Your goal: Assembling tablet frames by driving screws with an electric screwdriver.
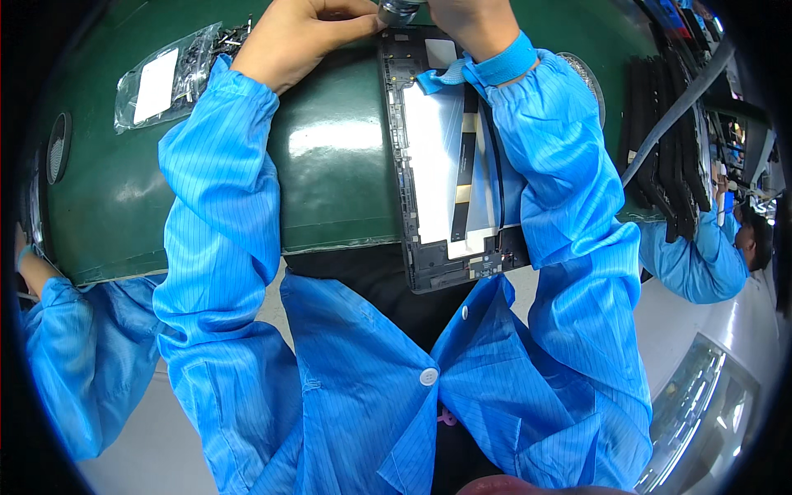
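Note:
An opened tablet (396, 165) lies in front of me, its black frame, silver inner plate and dark ribbon cable showing. Its near end juts past the table edge. My left hand (301, 37) is at the tablet's far left corner, thumb and finger drawn together; what they pinch is too small to make out. Against those fingertips stands a shiny metal cylinder (399, 10), cut off by the upper edge of the picture. My right hand (478, 29) is just right of it, over the tablet's far end, its fingers out of sight. A blue strap (505, 63) circles my right wrist.
A clear bag (157, 82) with a white label lies left on the green table (330, 190), small black parts (231, 37) beside it. Black strips (656, 124) stand at the right. Co-workers' blue sleeves (78, 363) show at the left and the right (701, 256).

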The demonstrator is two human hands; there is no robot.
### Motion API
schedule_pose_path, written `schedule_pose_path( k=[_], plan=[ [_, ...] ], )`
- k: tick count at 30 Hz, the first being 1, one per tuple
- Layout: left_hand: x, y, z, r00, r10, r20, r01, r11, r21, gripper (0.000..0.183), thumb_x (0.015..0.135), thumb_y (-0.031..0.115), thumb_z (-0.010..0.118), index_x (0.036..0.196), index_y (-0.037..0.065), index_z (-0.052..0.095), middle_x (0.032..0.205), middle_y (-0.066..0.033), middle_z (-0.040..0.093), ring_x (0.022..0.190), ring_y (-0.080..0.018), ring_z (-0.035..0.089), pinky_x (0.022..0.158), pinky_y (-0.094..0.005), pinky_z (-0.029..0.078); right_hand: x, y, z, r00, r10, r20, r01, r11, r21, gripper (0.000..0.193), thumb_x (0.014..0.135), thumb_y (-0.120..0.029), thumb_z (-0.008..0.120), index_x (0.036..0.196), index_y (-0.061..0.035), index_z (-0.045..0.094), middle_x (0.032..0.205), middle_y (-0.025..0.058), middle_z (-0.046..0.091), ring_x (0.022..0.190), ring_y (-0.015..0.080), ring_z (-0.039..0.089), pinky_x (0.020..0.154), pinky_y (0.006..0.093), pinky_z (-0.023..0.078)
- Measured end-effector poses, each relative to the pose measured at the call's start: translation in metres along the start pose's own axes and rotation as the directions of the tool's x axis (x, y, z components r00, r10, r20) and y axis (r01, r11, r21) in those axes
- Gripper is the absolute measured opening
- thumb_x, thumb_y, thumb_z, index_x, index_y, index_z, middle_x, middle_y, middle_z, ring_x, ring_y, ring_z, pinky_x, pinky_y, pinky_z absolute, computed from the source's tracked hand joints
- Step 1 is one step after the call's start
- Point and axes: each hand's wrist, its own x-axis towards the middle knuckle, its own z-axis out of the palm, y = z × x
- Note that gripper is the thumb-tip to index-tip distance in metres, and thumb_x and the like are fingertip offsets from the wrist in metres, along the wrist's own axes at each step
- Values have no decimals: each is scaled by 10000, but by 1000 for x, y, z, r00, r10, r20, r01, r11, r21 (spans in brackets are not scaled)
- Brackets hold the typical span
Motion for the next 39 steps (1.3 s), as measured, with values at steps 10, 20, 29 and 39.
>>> schedule_pose_path(
  k=[10,20,29,39],
  plan=[
    [1,12,4,997,60,44,-62,997,53,205,877,108,718,1018,-40,729,962,-87,725,901,-149,662,851,-284,511,-2,-4,-1,998,21,-64,-29,992,-123,227,914,-126,649,723,-7,622,572,13,573,451,79,529,415,253,402],
    [-71,80,52,830,306,-466,-19,851,524,247,945,122,635,1128,-43,628,1005,-161,675,943,-278,655,844,-357,505,-3,-11,-9,997,77,-1,-77,992,-100,189,949,-188,670,821,-50,659,568,-9,555,425,70,500,391,241,370],
    [-164,107,139,978,204,-32,-125,710,693,813,677,462,867,1325,61,585,1406,-266,466,1217,-534,493,1029,-588,422,-2,-39,-34,993,41,-110,-51,995,-82,227,866,-181,762,985,-7,676,753,50,666,582,112,638,528,261,523],
    [106,28,52,933,360,18,-220,530,819,629,804,485,752,1243,53,625,1231,-199,571,1039,-424,607,910,-464,507,-11,-127,-134,949,33,-314,-96,977,-188,389,866,-193,710,1165,44,638,921,114,723,459,89,514,452,240,413]
  ],
)
